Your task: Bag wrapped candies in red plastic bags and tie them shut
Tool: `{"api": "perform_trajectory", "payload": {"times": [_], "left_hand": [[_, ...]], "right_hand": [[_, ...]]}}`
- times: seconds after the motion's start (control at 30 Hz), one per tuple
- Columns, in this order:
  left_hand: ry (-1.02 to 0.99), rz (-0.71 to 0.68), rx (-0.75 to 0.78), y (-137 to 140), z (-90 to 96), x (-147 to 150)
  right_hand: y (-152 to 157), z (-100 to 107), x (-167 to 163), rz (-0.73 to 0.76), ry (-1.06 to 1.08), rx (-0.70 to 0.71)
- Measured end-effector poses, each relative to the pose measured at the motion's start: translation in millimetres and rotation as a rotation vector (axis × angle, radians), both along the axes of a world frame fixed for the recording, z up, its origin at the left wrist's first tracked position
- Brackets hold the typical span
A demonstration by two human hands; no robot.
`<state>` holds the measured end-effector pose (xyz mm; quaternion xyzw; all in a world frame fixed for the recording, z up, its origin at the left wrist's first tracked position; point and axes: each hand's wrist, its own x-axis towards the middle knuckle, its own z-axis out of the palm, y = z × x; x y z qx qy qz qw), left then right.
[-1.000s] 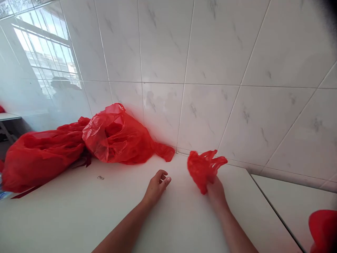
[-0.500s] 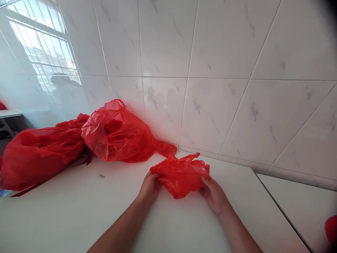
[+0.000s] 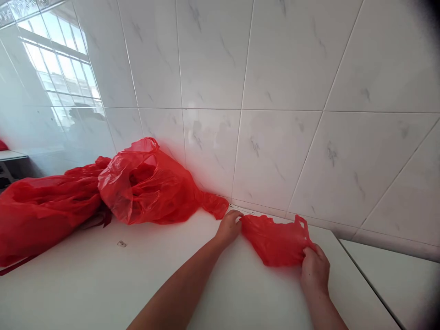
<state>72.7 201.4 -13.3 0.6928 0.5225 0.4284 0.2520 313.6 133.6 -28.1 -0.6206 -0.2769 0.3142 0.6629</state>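
Note:
A red plastic bag is stretched sideways between my two hands, just above the white table. My left hand pinches its left corner, close to the wall. At the bag's right edge, my right hand is closed round the plastic, with a handle loop standing up above it. Part of the right hand's fingers is hidden by the bag.
Left of my hands lies a big crumpled red bag against the tiled wall. Beside it rests another full red bag with a dark red strap. A small mark shows on the tabletop. A seam parts this table from another surface.
Both hands have moved right with the bag and drawn it wider and flatter. My left hand has gone toward the wall. The view has shifted slightly.

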Motion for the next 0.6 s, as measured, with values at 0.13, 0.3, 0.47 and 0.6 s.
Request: {"api": "perform_trajectory", "payload": {"times": [0.13, 0.3, 0.47, 0.6], "left_hand": [[0.308, -0.04, 0.018, 30.3, -2.4, 20.4], [0.552, -0.063, 0.041, 26.4, -6.6, 20.5], [0.677, -0.055, 0.091, -10.1, -3.9, 15.0], [0.756, -0.059, 0.084, -43.4, -0.8, -2.7]], "right_hand": [[7.0, -3.3, 0.3, -0.025, -0.034, -0.009], [13.3, -6.2, 0.9, -0.056, -0.082, -0.035], [13.4, -1.0, 2.4, -0.063, -0.106, -0.081], [9.1, -8.7, 17.9, -0.07, -0.191, -0.139]]}}
